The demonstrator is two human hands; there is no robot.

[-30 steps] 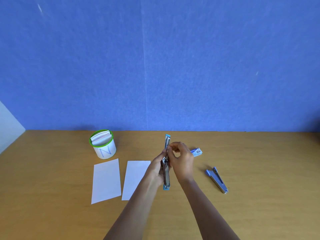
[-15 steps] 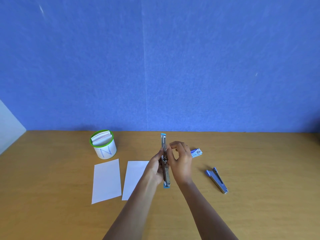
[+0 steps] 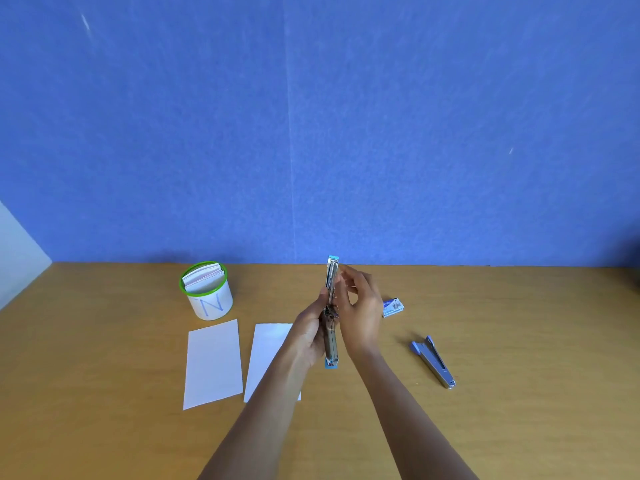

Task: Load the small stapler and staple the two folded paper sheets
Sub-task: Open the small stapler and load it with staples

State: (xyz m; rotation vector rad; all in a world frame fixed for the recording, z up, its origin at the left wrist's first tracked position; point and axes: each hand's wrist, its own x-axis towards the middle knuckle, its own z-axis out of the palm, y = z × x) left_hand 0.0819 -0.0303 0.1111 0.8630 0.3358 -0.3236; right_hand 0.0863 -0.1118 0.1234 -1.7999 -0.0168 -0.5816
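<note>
The small stapler (image 3: 331,336), silver with light-blue ends, is swung fully open and held upright above the table. My left hand (image 3: 310,336) grips its lower half from the left. My right hand (image 3: 360,315) is on its right side, with thumb and fingertips touching the upper half near the top; whether staples are between them is hidden. Two folded white sheets lie flat side by side on the table: the left sheet (image 3: 213,363) is fully visible, while the right sheet (image 3: 268,351) is partly covered by my left forearm. A small staple box (image 3: 393,306) lies just right of my right hand.
A second blue-grey stapler (image 3: 434,362) lies shut on the wooden table (image 3: 519,341) to the right. A white cup with a green rim (image 3: 207,291), holding folded papers, stands at the back left. A blue wall rises behind the table.
The open stapler has straightened from leaning right to upright. My right fingers have uncurled and slid up along its upper half. My left hand's grip is unchanged.
</note>
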